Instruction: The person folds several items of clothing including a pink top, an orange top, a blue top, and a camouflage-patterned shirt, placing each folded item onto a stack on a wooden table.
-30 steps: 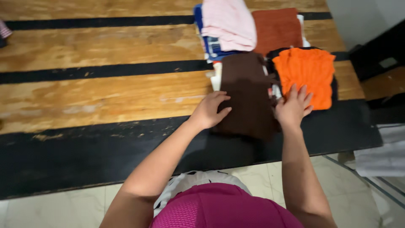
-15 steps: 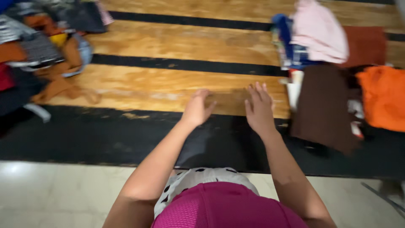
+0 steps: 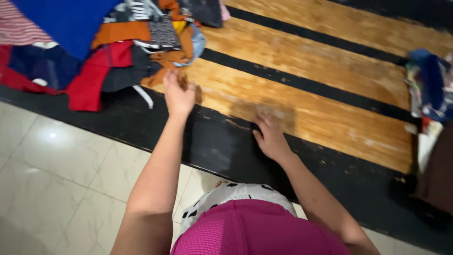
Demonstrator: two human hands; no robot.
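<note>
My left hand (image 3: 178, 96) reaches out over the wooden table (image 3: 311, 89) and touches the near edge of a heap of loose clothes (image 3: 108, 42), at an orange-brown piece (image 3: 163, 74). Whether its fingers have closed on the cloth is blurred. My right hand (image 3: 270, 137) rests flat on the table's black stripe with fingers apart and nothing in it. The heap holds blue, red, orange and dark pieces.
Folded stacks stand at the right edge: a blue and mixed stack (image 3: 427, 89) and a brown piece (image 3: 436, 174) below it. The table's near edge runs diagonally, with a white tiled floor (image 3: 61, 165) beneath. My pink top fills the bottom.
The view has swung left from the folded stacks to the loose heap. My left hand has gone out to the heap; my right hand has come down onto the table.
</note>
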